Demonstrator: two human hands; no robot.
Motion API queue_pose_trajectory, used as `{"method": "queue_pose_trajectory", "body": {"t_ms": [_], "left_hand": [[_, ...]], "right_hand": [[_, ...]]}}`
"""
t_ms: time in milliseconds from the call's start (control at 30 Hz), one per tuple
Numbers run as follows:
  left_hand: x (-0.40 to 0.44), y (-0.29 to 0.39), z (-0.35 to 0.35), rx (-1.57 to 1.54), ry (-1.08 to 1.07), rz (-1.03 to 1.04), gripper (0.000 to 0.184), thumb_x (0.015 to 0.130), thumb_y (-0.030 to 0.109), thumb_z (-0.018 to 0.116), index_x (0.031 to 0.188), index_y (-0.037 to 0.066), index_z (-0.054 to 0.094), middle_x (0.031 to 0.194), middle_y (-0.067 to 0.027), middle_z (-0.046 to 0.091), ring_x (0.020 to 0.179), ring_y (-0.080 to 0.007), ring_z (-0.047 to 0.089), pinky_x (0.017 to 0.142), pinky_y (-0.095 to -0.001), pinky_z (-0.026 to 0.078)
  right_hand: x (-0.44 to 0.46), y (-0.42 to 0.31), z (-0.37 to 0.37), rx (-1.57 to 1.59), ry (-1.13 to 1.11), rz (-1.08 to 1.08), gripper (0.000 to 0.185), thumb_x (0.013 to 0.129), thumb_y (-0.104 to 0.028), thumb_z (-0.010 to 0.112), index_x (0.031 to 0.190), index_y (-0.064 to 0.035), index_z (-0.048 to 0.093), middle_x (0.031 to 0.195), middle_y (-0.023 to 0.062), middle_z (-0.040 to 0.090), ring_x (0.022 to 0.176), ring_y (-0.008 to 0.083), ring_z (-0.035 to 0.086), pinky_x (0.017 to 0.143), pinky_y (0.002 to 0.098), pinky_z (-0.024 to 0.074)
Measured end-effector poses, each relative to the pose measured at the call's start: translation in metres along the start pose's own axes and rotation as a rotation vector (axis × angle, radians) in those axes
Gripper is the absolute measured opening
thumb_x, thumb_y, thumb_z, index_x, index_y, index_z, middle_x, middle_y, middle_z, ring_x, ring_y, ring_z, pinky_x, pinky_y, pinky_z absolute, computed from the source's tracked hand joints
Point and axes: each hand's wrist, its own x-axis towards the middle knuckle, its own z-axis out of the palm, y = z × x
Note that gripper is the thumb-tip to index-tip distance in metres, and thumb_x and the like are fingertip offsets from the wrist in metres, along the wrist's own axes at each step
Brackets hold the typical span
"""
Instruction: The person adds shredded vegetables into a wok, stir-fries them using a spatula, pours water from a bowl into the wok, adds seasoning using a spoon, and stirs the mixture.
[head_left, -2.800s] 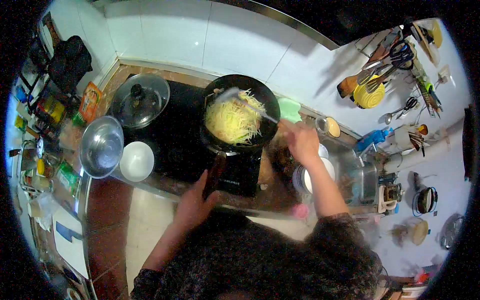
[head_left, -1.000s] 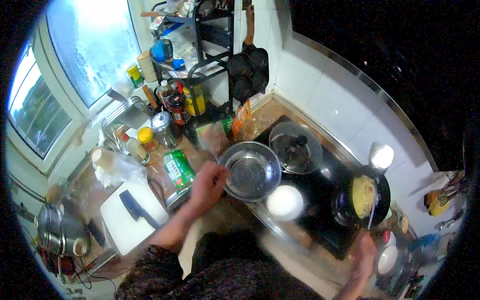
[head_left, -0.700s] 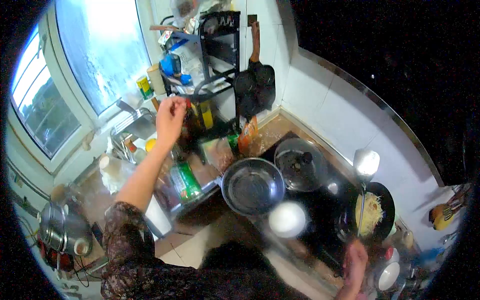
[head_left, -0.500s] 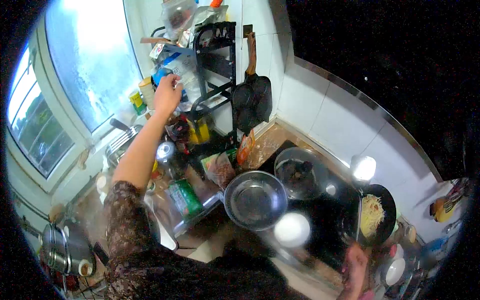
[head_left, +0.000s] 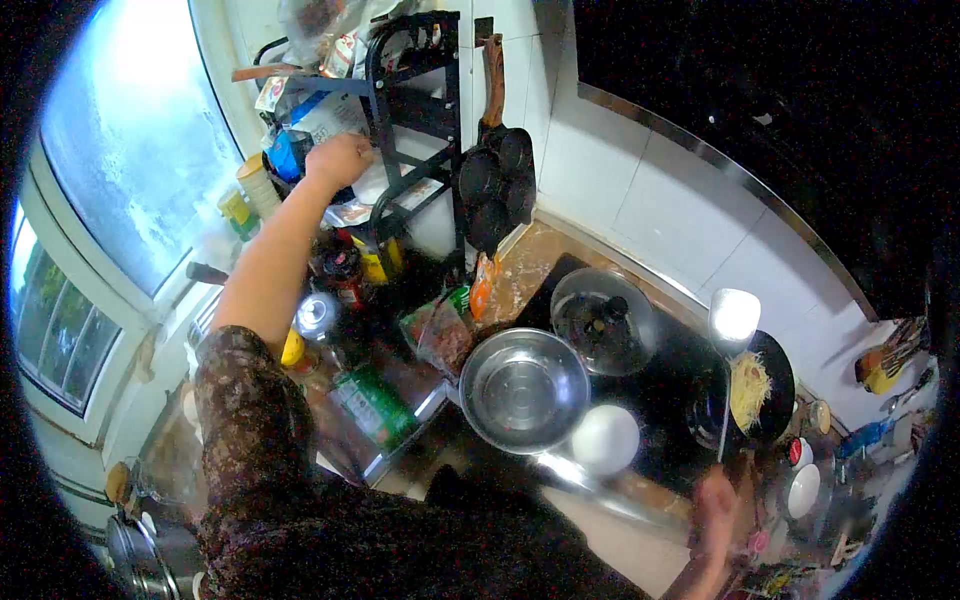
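My left hand (head_left: 342, 160) reaches into the black metal shelf rack (head_left: 415, 200) with its fingers curled. It is beside a blue package (head_left: 287, 155) and in front of pale bags; whether it grips anything is hidden. Low on the right, my right hand (head_left: 714, 500) is closed round the handle of a spatula (head_left: 735, 318). The spatula's broad, shiny head points up above a black frying pan (head_left: 782, 420). Pale shredded food (head_left: 752, 390) lies in that pan.
A metal basin (head_left: 525, 390), a glass lid (head_left: 602, 325) and a white bowl (head_left: 605, 440) stand between my hands. A multi-cup pan (head_left: 497, 190) hangs beside the rack. Green packaging (head_left: 372, 405), a bag (head_left: 440, 335) and jars lie below my left arm. The range hood (head_left: 740, 190) overhangs the right.
The view has shifted. My left hand's fingers, loosely apart before, are now curled in at the rack. My right hand still holds the spatula, its head raised slightly relative to the pan.
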Motion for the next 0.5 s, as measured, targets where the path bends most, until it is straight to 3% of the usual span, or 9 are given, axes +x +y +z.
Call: {"method": "queue_pose_trajectory", "body": {"t_ms": [167, 233, 300, 400, 433, 500], "left_hand": [[0.005, 0.004, 0.005, 0.119, 0.055, -0.015, 0.028, 0.079, 0.035, 0.054, 0.094, 0.014, 0.065, 0.095, -0.0114, 0.064, 0.087, -0.0315, 0.061, 0.075, -0.0423, 0.049], [0.0, 0.005, -0.003, -0.019, 0.225, -0.082, 0.025, 0.079, 0.032, 0.053, 0.091, 0.012, 0.064, 0.089, -0.0129, 0.064, 0.084, -0.0325, 0.061, 0.073, -0.0435, 0.049], [-0.01, 0.004, -0.023, -0.065, 0.262, -0.062, 0.025, 0.081, 0.032, 0.053, 0.09, 0.011, 0.064, 0.085, -0.0138, 0.064, 0.082, -0.0323, 0.061, 0.07, -0.0428, 0.048], [-0.025, -0.013, -0.035, -0.283, 0.332, 0.157, 0.027, 0.083, 0.032, 0.054, 0.091, 0.008, 0.061, 0.082, -0.0131, 0.063, 0.078, -0.0294, 0.061, 0.067, -0.0381, 0.046], [-0.035, -0.014, -0.038, -0.278, 0.329, 0.156, 0.027, 0.083, 0.032, 0.054, 0.091, 0.008, 0.061, 0.082, -0.0131, 0.063, 0.078, -0.0294, 0.061, 0.067, -0.0381, 0.046], [-0.062, -0.015, -0.05, -0.367, 0.118, 0.205, 0.026, 0.083, 0.031, 0.056, 0.091, 0.007, 0.06, 0.08, -0.0111, 0.063, 0.074, -0.0259, 0.06, 0.066, -0.036, 0.045]], "right_hand": [[0.0, -0.005, 0.004, 0.059, -0.07, 0.128, 0.03, 0.083, -0.022, 0.063, 0.109, -0.0076, 0.058, 0.075, -0.006, 0.055, 0.056, 0.0043, 0.044, 0.047, 0.0193, 0.0326], [0.0, -0.008, 0.008, 0.049, -0.051, 0.132, 0.031, 0.082, -0.023, 0.063, 0.108, -0.0073, 0.058, 0.074, -0.006, 0.055, 0.055, 0.0039, 0.044, 0.046, 0.0196, 0.0323], [-0.001, -0.004, 0.011, 0.06, -0.015, 0.145, 0.031, 0.082, -0.023, 0.064, 0.108, -0.007, 0.057, 0.076, -0.005, 0.056, 0.058, 0.0046, 0.045, 0.048, 0.0199, 0.034], [0.006, 0.009, 0.002, 0.068, -0.025, 0.154, 0.032, 0.083, -0.023, 0.063, 0.109, -0.0066, 0.057, 0.082, -0.0026, 0.057, 0.066, 0.0063, 0.049, 0.055, 0.0206, 0.0374], [0.009, 0.013, -0.001, 0.071, -0.064, 0.148, 0.031, 0.083, -0.023, 0.063, 0.109, -0.0066, 0.057, 0.085, -0.0012, 0.058, 0.072, 0.0075, 0.05, 0.06, 0.0211, 0.039], [0.01, 0.012, -0.005, 0.031, -0.075, 0.17, 0.028, 0.084, -0.022, 0.062, 0.107, -0.007, 0.057, 0.084, -0.0016, 0.057, 0.073, 0.0073, 0.05, 0.061, 0.0208, 0.0384]]}}
